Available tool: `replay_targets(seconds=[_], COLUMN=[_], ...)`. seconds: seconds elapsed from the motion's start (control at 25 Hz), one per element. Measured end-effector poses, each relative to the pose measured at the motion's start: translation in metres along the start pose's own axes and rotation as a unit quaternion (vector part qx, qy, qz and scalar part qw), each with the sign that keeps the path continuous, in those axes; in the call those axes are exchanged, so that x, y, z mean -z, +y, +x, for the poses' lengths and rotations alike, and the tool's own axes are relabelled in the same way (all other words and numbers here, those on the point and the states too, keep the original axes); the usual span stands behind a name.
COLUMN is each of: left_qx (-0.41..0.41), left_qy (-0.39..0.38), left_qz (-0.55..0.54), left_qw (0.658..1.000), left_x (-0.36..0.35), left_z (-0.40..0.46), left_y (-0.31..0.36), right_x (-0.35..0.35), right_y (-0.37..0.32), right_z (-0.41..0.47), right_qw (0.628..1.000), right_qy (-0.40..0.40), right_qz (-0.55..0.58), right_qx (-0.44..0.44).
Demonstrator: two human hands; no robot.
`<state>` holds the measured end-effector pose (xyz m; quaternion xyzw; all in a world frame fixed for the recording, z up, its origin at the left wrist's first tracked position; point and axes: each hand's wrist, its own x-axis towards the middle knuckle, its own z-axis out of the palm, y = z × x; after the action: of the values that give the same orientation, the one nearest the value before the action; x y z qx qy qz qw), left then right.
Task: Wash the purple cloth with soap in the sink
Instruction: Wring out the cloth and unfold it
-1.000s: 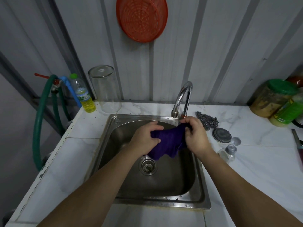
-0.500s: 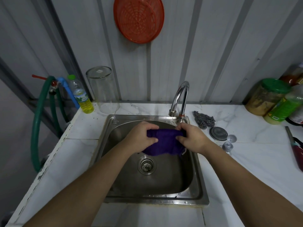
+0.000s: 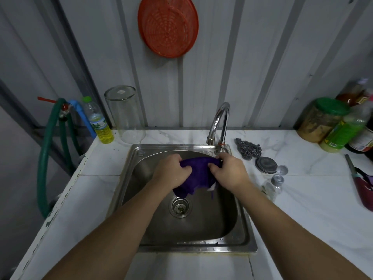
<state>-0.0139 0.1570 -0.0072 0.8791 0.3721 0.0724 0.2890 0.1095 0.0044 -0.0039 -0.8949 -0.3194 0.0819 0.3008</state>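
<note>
Purple cloth [image 3: 198, 176] bunched between hands, left hand [image 3: 171, 170], right hand [image 3: 229, 171] both gripping, over sink [image 3: 141, 178].

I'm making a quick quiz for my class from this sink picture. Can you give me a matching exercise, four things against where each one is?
Things:
1. purple cloth
2. orange strainer
3. steel scourer
4. yellow liquid bottle

Places:
A. hung on the wall
B. on the counter left of the sink
C. gripped by both hands over the basin
D. on the counter right of the tap

Pairs: 1-C, 2-A, 3-D, 4-B
</note>
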Motion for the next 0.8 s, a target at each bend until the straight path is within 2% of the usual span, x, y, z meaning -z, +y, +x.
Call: replay_targets(seconds=[0.08,0.12,0.16,0.2,0.24,0.28,0.36,0.44,0.52,0.56,0.6,0.68,0.72,0.8], left_qx=[0.049,0.091,0.144,0.194,0.214,0.206,0.185,0.181,0.16,0.142,0.124,0.093,0.089,0.099], left_qy=[0.005,-0.004,-0.027,-0.062,-0.087,-0.09,-0.042,-0.005,-0.022,-0.047,-0.073,-0.111,-0.123,-0.151], left_qz=[-0.082,-0.177,-0.31,-0.429,-0.498,-0.508,-0.503,-0.505,-0.526,-0.542,-0.56,-0.59,-0.592,-0.572], left_qw=[0.995,0.98,0.939,0.88,0.836,0.832,0.843,0.844,0.835,0.827,0.816,0.795,0.792,0.8], left_x=[-0.005,-0.006,-0.006,-0.006,-0.005,-0.006,-0.01,-0.011,-0.01,-0.008,-0.005,0.0,0.0,-0.007], left_z=[-0.004,-0.004,-0.005,-0.005,-0.006,-0.004,-0.004,-0.006,-0.011,-0.015,-0.02,-0.03,-0.035,-0.047], left_y=[0.008,0.012,0.017,0.022,0.024,0.023,0.019,0.015,0.013,0.014,0.016,0.021,0.024,0.032], right_x=[-0.008,-0.011,-0.012,-0.013,-0.013,-0.013,-0.015,-0.014,-0.012,-0.01,-0.008,-0.005,-0.003,0.0], right_y=[-0.01,-0.015,-0.02,-0.023,-0.027,-0.03,-0.032,-0.032,-0.03,-0.027,-0.023,-0.017,-0.014,0.0], right_z=[-0.01,-0.016,-0.024,-0.031,-0.037,-0.043,-0.051,-0.048,-0.039,-0.035,-0.033,-0.039,-0.047,-0.066], right_qw=[0.996,0.992,0.99,0.988,0.986,0.981,0.968,0.973,0.98,0.973,0.946,0.845,0.824,0.831], right_qy=[0.034,0.053,0.063,0.056,0.033,-0.001,-0.043,0.01,0.094,0.08,0.037,-0.051,-0.06,-0.017], right_qz=[0.084,0.111,0.122,0.121,0.111,0.097,0.096,0.152,0.171,0.212,0.309,0.51,0.54,0.527], right_qx=[-0.014,0.007,0.04,0.079,0.122,0.166,0.225,0.172,0.044,-0.031,-0.092,-0.154,-0.161,-0.174])
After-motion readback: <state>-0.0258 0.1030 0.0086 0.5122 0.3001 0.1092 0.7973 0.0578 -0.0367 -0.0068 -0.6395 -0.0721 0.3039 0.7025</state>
